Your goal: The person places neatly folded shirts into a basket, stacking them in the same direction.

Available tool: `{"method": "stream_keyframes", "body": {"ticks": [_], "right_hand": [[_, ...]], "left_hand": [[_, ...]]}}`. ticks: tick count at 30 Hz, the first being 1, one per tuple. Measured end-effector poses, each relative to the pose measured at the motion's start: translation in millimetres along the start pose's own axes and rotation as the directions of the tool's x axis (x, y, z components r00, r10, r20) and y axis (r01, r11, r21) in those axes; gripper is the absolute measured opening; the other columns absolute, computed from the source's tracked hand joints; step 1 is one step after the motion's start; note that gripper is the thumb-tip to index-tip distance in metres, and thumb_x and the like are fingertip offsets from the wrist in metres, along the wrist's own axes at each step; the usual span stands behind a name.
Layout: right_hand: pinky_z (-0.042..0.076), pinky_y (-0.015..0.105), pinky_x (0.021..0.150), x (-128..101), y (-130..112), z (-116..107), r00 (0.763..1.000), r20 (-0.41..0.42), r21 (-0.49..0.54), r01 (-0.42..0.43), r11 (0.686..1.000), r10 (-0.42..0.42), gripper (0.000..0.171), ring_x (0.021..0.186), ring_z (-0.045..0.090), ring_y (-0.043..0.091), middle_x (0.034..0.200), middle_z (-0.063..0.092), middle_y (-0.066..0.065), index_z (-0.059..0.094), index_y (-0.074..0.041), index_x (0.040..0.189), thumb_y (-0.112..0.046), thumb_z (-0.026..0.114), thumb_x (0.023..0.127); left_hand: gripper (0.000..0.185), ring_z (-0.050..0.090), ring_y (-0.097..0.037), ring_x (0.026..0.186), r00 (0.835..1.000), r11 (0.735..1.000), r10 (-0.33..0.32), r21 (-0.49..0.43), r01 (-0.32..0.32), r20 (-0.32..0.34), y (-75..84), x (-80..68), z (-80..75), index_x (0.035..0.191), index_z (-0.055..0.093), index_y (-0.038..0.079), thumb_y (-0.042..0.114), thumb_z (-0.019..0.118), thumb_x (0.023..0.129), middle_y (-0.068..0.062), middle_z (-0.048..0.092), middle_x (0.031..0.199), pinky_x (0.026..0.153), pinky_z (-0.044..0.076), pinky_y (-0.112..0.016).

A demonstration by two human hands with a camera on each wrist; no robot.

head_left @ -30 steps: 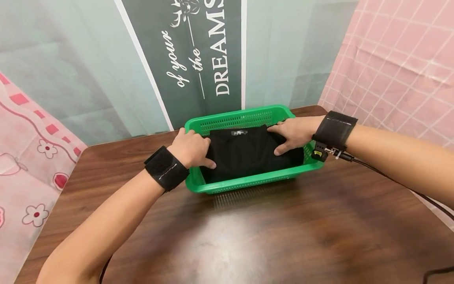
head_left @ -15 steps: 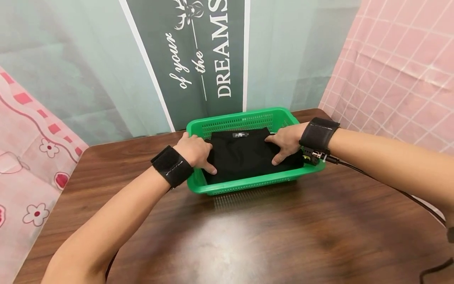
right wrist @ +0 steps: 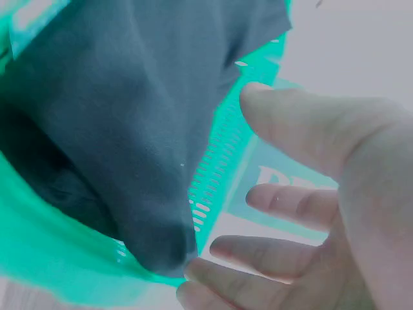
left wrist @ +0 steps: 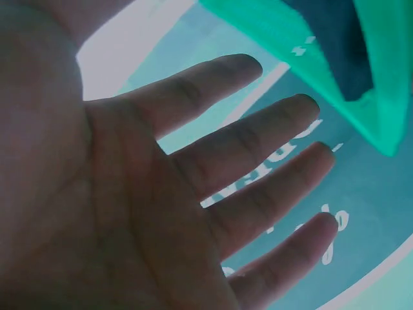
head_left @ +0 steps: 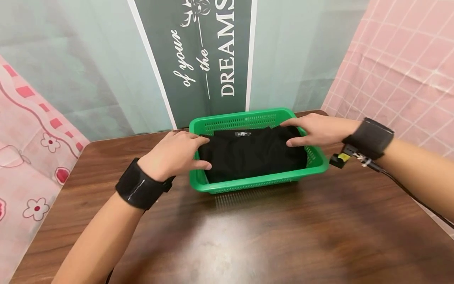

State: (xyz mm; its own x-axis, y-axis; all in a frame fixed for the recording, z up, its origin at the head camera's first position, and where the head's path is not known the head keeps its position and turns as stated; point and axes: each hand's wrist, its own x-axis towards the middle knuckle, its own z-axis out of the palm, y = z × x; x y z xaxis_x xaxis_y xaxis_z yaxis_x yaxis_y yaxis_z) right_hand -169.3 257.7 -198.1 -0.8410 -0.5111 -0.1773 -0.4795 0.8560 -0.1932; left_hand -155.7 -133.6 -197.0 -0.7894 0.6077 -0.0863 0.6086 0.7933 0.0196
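Observation:
In the head view a folded black garment (head_left: 255, 156) with a small printed label lies inside a green plastic basket (head_left: 262, 182). My left hand (head_left: 172, 154) is at the basket's left end, its thumb and fingers apart. The left wrist view shows the fingers (left wrist: 248, 142) straight and spread, holding nothing, with the basket's corner beyond them. Over the right end is my right hand (head_left: 315, 131), thumb and fingers parted. In the right wrist view the palm and fingers (right wrist: 271, 255) hold nothing beside the garment (right wrist: 135, 129); whether a fingertip touches it I cannot tell.
The basket stands on a brown wooden table (head_left: 227, 232) near its back edge. Behind it hangs a green curtain (head_left: 294, 59) with white lettering, and pink cloths hang at both sides. A cable (head_left: 400, 183) trails from my right wristband.
Both hands have moved outward off the garment, the left toward the left and the right toward the right. Garment and basket stay in place on the table.

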Motion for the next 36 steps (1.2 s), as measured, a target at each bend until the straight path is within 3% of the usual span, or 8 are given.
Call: {"method": "stream_keyframes", "body": {"ticks": [5, 8, 11, 16, 18, 21, 27, 36], "right_hand": [[0.051, 0.041, 0.104, -37, -2, 1, 0.978, -0.210, 0.055, 0.025, 0.998, -0.012, 0.067, 0.118, 0.068, 0.024, 0.147, 0.063, 0.013, 0.049, -0.011, 0.157, -0.036, 0.074, 0.100], [0.045, 0.024, 0.110, -55, -9, 3, 0.924, -0.383, 0.089, 0.062, 0.994, -0.023, 0.066, 0.138, 0.059, 0.025, 0.158, 0.055, 0.008, 0.048, -0.020, 0.159, -0.027, 0.075, 0.100], [0.036, 0.004, 0.104, -65, -21, 6, 0.845, -0.534, 0.102, 0.108, 0.989, -0.037, 0.069, 0.139, 0.057, 0.007, 0.156, 0.058, 0.006, 0.050, -0.028, 0.158, -0.016, 0.078, 0.097], [0.038, 0.004, 0.101, -67, -42, 22, 0.723, -0.679, 0.060, 0.223, 0.973, -0.124, 0.075, 0.128, 0.053, -0.015, 0.153, 0.061, 0.010, 0.057, -0.018, 0.153, -0.002, 0.085, 0.085], [0.039, 0.005, 0.103, -65, -50, 31, 0.698, -0.698, 0.041, 0.259, 0.965, -0.158, 0.075, 0.130, 0.052, -0.015, 0.152, 0.061, 0.012, 0.059, -0.013, 0.151, -0.001, 0.087, 0.082], [0.039, 0.006, 0.107, -62, -58, 47, 0.692, -0.693, 0.029, 0.303, 0.952, -0.200, 0.073, 0.135, 0.053, -0.009, 0.154, 0.059, 0.015, 0.058, -0.009, 0.150, -0.007, 0.087, 0.084], [0.037, 0.011, 0.115, -58, -73, 77, 0.741, -0.608, 0.018, 0.371, 0.929, -0.284, 0.060, 0.137, 0.057, 0.011, 0.145, 0.064, 0.004, 0.063, -0.012, 0.143, -0.014, 0.086, 0.087], [0.053, 0.018, 0.073, -53, -83, 98, 0.811, -0.519, 0.024, 0.329, 0.944, -0.269, 0.026, 0.085, 0.062, -0.008, 0.097, 0.067, -0.023, 0.072, -0.026, 0.112, -0.018, 0.084, 0.090]], "left_hand": [[0.070, 0.060, -0.033, 0.139, 0.982, 0.992, 0.051, -0.107, -0.072, -0.182, 3.1, -23.6, -1.6, 0.149, 0.060, 0.011, 0.046, 0.080, 0.093, -0.012, 0.063, 0.150, 0.113, 0.046, -0.058], [0.067, 0.060, -0.034, 0.139, 0.936, 0.977, 0.061, -0.170, -0.127, -0.346, 3.1, -32.9, -2.9, 0.149, 0.060, 0.011, 0.041, 0.081, 0.093, -0.012, 0.061, 0.152, 0.114, 0.047, -0.055], [0.063, 0.060, -0.033, 0.139, 0.856, 0.964, 0.062, -0.192, -0.184, -0.512, 7.4, -37.7, 1.3, 0.147, 0.061, 0.010, 0.037, 0.081, 0.094, -0.012, 0.060, 0.152, 0.113, 0.049, -0.054], [0.058, 0.062, -0.035, 0.136, 0.691, 0.946, 0.129, -0.121, -0.301, -0.712, 22.9, -35.2, 21.0, 0.143, 0.064, 0.007, 0.031, 0.082, 0.093, -0.015, 0.060, 0.151, 0.109, 0.050, -0.056], [0.057, 0.062, -0.036, 0.135, 0.638, 0.938, 0.162, -0.084, -0.338, -0.753, 29.1, -33.1, 29.0, 0.142, 0.065, 0.006, 0.029, 0.083, 0.093, -0.017, 0.061, 0.151, 0.107, 0.051, -0.057], [0.055, 0.062, -0.036, 0.135, 0.595, 0.926, 0.196, -0.053, -0.374, -0.780, 37.1, -32.9, 41.2, 0.141, 0.065, 0.006, 0.027, 0.082, 0.093, -0.019, 0.061, 0.150, 0.107, 0.052, -0.057], [0.043, 0.068, -0.029, 0.122, 0.608, 0.922, 0.228, -0.032, -0.385, -0.760, 50.3, -45.3, 67.5, 0.130, 0.071, 0.008, 0.028, 0.081, 0.094, -0.013, 0.069, 0.135, 0.098, 0.057, -0.047], [0.018, 0.067, -0.008, 0.070, 0.728, 0.944, 0.217, -0.050, -0.325, -0.650, 61.2, -53.1, 87.9, 0.099, 0.075, 0.015, 0.030, 0.083, 0.092, 0.006, 0.070, 0.090, 0.062, 0.056, -0.025]]}}
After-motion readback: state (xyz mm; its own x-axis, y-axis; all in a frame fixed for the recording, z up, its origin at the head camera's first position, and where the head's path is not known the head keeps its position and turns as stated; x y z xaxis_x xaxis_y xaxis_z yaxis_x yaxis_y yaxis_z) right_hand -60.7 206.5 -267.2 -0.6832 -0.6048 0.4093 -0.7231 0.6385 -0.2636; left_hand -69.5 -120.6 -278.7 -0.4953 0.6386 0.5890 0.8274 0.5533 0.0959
